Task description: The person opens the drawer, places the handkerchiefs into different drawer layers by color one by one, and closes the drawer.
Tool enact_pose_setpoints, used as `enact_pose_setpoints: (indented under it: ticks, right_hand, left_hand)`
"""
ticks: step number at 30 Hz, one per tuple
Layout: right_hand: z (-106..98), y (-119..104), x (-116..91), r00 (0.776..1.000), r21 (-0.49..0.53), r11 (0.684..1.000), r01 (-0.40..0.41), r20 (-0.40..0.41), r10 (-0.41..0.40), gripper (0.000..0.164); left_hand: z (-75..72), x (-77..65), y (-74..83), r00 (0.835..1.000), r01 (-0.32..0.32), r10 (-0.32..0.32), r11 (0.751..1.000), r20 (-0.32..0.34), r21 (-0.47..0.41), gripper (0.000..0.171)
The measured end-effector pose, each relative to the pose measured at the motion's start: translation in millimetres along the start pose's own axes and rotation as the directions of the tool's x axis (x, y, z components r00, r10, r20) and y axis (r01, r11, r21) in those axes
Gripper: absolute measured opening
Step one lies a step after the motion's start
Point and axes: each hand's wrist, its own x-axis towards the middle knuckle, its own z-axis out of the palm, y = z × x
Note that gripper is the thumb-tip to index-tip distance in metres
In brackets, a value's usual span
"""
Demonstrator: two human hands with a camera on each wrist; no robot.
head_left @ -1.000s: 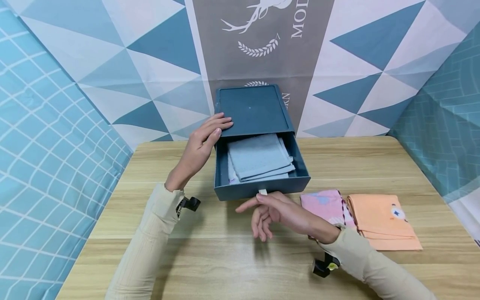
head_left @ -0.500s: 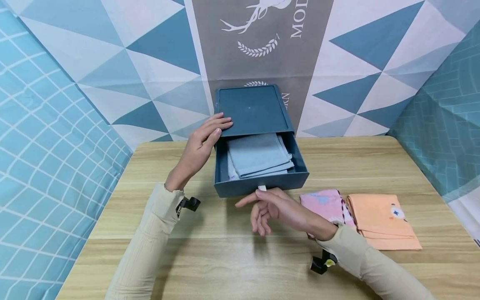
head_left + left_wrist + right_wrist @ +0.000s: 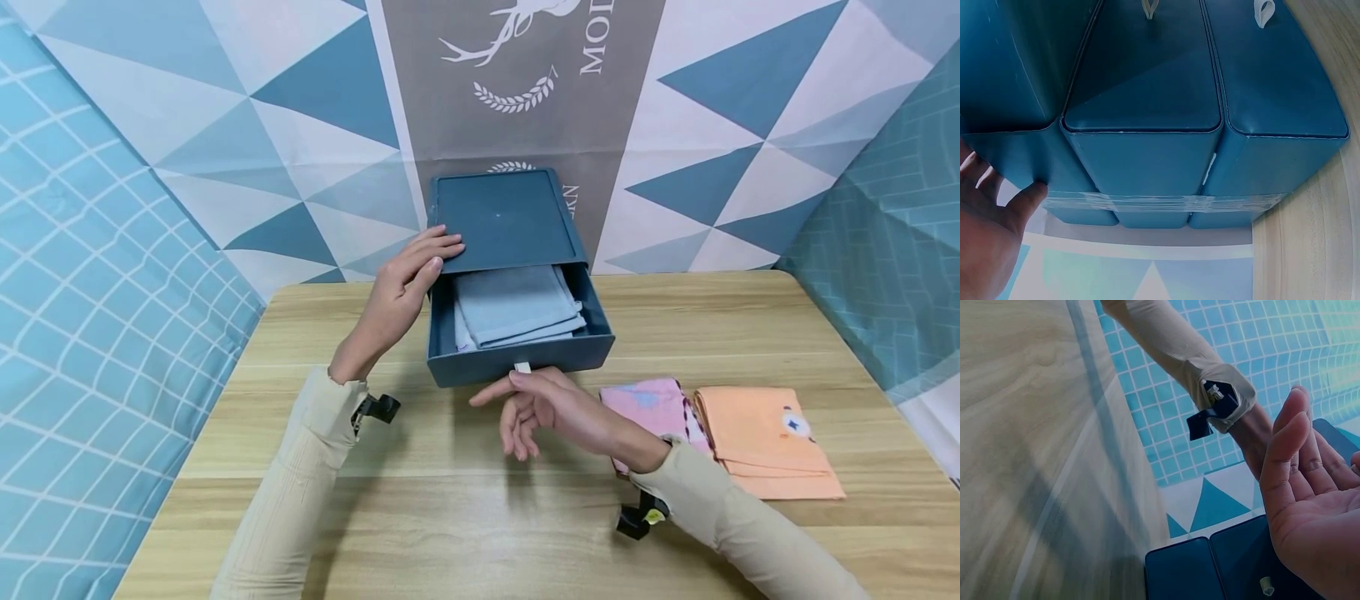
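Observation:
A dark blue drawer cabinet (image 3: 502, 221) stands at the table's back edge, its top drawer (image 3: 465, 367) pulled part way out. Folded light blue towels (image 3: 517, 304) lie inside that drawer. My left hand (image 3: 405, 287) rests on the cabinet's top left edge, fingers lying over the top and thumb at the side. At the drawer's front, below its small white pull tab (image 3: 522, 367), is my right hand (image 3: 558, 412), index finger extended and the others loosely bent. The left wrist view shows two closed drawers (image 3: 1141, 75) under the open one.
A folded pink towel (image 3: 645, 406) and a folded orange towel (image 3: 765, 442) lie side by side on the wooden table (image 3: 420, 517), right of the drawer. Clear tape (image 3: 1154, 203) runs round the cabinet. A patterned wall cloth (image 3: 322, 108) hangs close behind it.
The top drawer has slid a little further into the cabinet, and my right hand has moved slightly forward with it. My left hand has stayed in place.

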Motion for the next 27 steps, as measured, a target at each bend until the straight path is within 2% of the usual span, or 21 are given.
enact_pose_setpoints:
  ticks: [27]
  right_hand:
    - [-22.2, -6.0, 32.8, 0.992, 0.025, 0.999, 0.038, -0.122, -0.035, 0.059]
  left_hand:
    - [-1.8, -1.5, -1.6, 1.000, 0.000, 0.000, 1.000, 0.020, -0.014, 0.033]
